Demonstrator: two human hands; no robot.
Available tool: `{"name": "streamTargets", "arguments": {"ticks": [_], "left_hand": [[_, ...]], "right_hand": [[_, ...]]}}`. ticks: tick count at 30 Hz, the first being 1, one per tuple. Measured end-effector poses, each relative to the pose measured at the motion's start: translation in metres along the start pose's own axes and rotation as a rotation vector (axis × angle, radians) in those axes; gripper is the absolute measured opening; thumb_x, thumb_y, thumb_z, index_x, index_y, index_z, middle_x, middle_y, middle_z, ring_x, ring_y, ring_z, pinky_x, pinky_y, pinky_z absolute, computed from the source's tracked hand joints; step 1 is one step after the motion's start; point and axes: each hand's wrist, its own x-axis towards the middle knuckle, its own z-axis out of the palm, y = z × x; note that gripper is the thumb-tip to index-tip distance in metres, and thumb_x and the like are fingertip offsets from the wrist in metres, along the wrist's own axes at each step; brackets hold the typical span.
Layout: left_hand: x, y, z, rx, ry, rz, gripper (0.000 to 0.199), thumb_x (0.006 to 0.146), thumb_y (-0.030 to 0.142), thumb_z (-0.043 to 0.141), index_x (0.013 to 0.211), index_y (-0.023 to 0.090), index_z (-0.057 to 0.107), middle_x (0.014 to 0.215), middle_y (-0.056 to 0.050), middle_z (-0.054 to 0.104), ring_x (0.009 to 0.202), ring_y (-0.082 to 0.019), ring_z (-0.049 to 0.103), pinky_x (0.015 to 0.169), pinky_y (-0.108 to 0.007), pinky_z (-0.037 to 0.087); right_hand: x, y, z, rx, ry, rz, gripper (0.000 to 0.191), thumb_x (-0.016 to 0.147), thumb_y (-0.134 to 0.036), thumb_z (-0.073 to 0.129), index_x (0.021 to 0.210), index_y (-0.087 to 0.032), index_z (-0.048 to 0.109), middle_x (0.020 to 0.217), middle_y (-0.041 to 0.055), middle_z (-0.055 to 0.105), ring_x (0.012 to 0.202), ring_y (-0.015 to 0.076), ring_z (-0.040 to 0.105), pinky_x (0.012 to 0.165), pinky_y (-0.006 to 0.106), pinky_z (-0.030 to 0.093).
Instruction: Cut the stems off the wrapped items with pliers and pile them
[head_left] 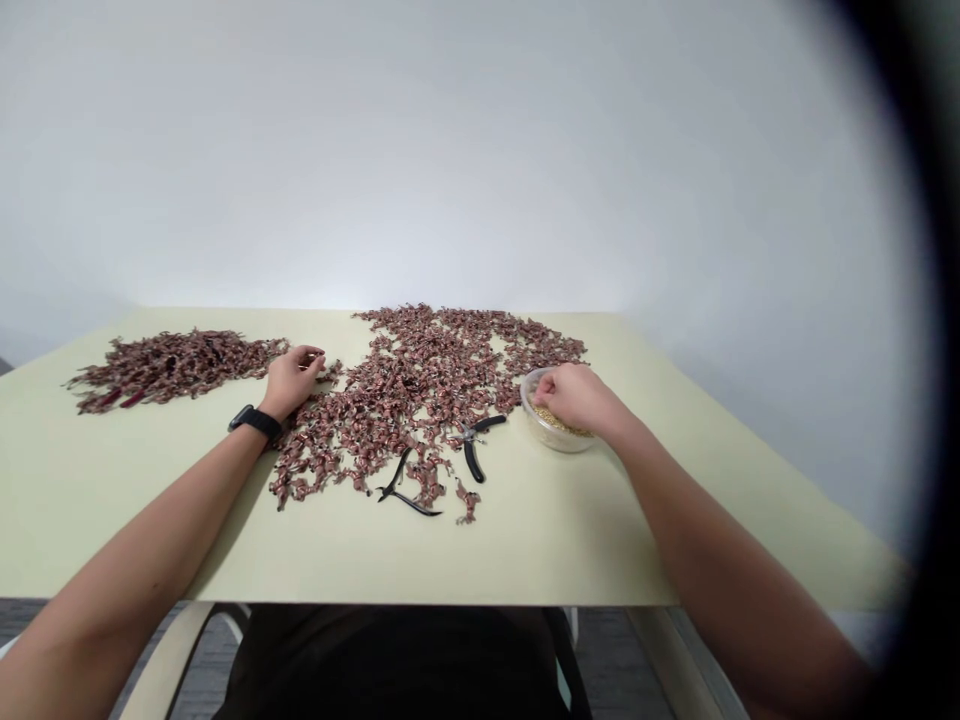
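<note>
My left hand, with a black watch on the wrist, is over the table beside the brown pieces. Its fingers are curled together, and what they hold, if anything, is too small to make out. Inside the rim of a clear round plastic tub, my right hand has its fingertips pinched at the small gold-coloured bits; whatever is between them is hidden. A wide heap of small striped brown figure-like pieces, with dark and silvery parts, spreads between my hands.
Black-handled pliers and dark slim-handled nippers lie at the heap's near edge. One loose brown piece is beside them. A second pile is at the left. The pale yellow table meets a white wall behind.
</note>
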Motion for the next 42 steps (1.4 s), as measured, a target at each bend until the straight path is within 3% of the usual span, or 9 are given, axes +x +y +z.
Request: {"name": "streamTargets", "arguments": {"ticks": [5, 8, 12, 16, 19, 23, 27, 33, 42], "left_hand": [[-0.006, 0.011, -0.008, -0.006, -0.023, 0.009, 0.044, 0.089, 0.051, 0.057, 0.109, 0.017, 0.077, 0.080, -0.005, 0.077, 0.082, -0.024, 0.071, 0.083, -0.034, 0.055], [-0.008, 0.026, -0.021, 0.027, 0.049, 0.030, 0.047, 0.091, 0.055, 0.057, 0.109, 0.017, 0.078, 0.074, -0.004, 0.072, 0.078, -0.024, 0.068, 0.082, -0.036, 0.054], [-0.012, 0.066, -0.036, -0.014, 0.246, 0.191, 0.040, 0.093, 0.052, 0.059, 0.105, 0.018, 0.076, 0.108, -0.010, 0.070, 0.104, -0.026, 0.064, 0.091, -0.036, 0.052], [-0.042, 0.128, -0.033, -0.275, 0.018, 0.211, 0.032, 0.105, 0.044, 0.044, 0.111, 0.017, 0.060, 0.086, -0.006, 0.067, 0.071, -0.017, 0.061, 0.061, -0.028, 0.048], [-0.088, 0.175, -0.021, -0.400, -0.229, 0.339, 0.024, 0.104, 0.042, 0.050, 0.104, 0.019, 0.057, 0.074, 0.000, 0.059, 0.056, -0.011, 0.047, 0.051, -0.024, 0.037], [-0.141, 0.211, -0.008, -0.409, -0.479, 0.465, 0.024, 0.095, 0.041, 0.067, 0.108, 0.023, 0.059, 0.056, 0.008, 0.040, 0.050, -0.010, 0.036, 0.048, -0.024, 0.027], [-0.157, 0.214, -0.003, -0.416, -0.517, 0.457, 0.016, 0.099, 0.038, 0.061, 0.106, 0.024, 0.063, 0.058, 0.007, 0.047, 0.049, -0.009, 0.039, 0.049, -0.024, 0.029], [-0.153, 0.211, -0.001, -0.471, -0.491, 0.454, 0.015, 0.099, 0.034, 0.062, 0.104, 0.023, 0.070, 0.076, 0.003, 0.067, 0.050, -0.008, 0.040, 0.049, -0.023, 0.032], [-0.158, 0.209, 0.000, -0.537, -0.467, 0.522, 0.013, 0.097, 0.023, 0.063, 0.100, 0.023, 0.075, 0.088, -0.001, 0.076, 0.067, -0.010, 0.064, 0.062, -0.023, 0.048]], "right_hand": [[-0.005, -0.001, -0.002, -0.001, 0.022, 0.006, 0.013, 0.081, -0.017, 0.067, 0.070, -0.018, 0.075, 0.079, 0.0086, 0.076, 0.067, 0.0171, 0.064, 0.062, 0.028, 0.038], [-0.007, -0.003, -0.009, 0.015, 0.151, 0.031, 0.014, 0.084, -0.019, 0.064, 0.075, -0.017, 0.075, 0.081, 0.0098, 0.075, 0.070, 0.0193, 0.063, 0.064, 0.030, 0.038], [-0.013, -0.022, -0.022, 0.456, 0.350, -0.025, 0.014, 0.089, -0.030, 0.066, 0.090, -0.019, 0.074, 0.086, 0.0065, 0.074, 0.071, 0.0175, 0.063, 0.068, 0.030, 0.046], [-0.037, -0.061, -0.022, 1.028, -0.016, -0.145, 0.027, 0.086, -0.044, 0.074, 0.091, -0.018, 0.068, 0.074, 0.0027, 0.066, 0.059, 0.0137, 0.057, 0.056, 0.028, 0.049], [-0.056, -0.090, -0.008, 1.134, -0.290, -0.204, 0.031, 0.085, -0.047, 0.077, 0.089, -0.017, 0.068, 0.072, 0.0023, 0.065, 0.058, 0.0127, 0.058, 0.053, 0.026, 0.051], [-0.067, -0.111, 0.015, 1.186, -0.408, -0.163, 0.036, 0.083, -0.052, 0.078, 0.088, -0.018, 0.068, 0.068, 0.0002, 0.064, 0.054, 0.0120, 0.058, 0.051, 0.026, 0.051], [-0.067, -0.113, 0.024, 1.190, -0.518, -0.153, 0.036, 0.082, -0.050, 0.080, 0.086, -0.017, 0.068, 0.068, -0.0002, 0.065, 0.054, 0.0103, 0.058, 0.051, 0.023, 0.049], [-0.063, -0.107, 0.026, 1.222, -0.513, -0.153, 0.035, 0.078, -0.048, 0.083, 0.084, -0.017, 0.071, 0.071, 0.0009, 0.066, 0.060, 0.0114, 0.059, 0.053, 0.024, 0.050], [-0.060, -0.104, 0.036, 1.349, -0.696, -0.105, 0.038, 0.073, -0.044, 0.090, 0.087, -0.015, 0.070, 0.072, 0.0001, 0.065, 0.061, 0.0103, 0.058, 0.055, 0.023, 0.048]]}}
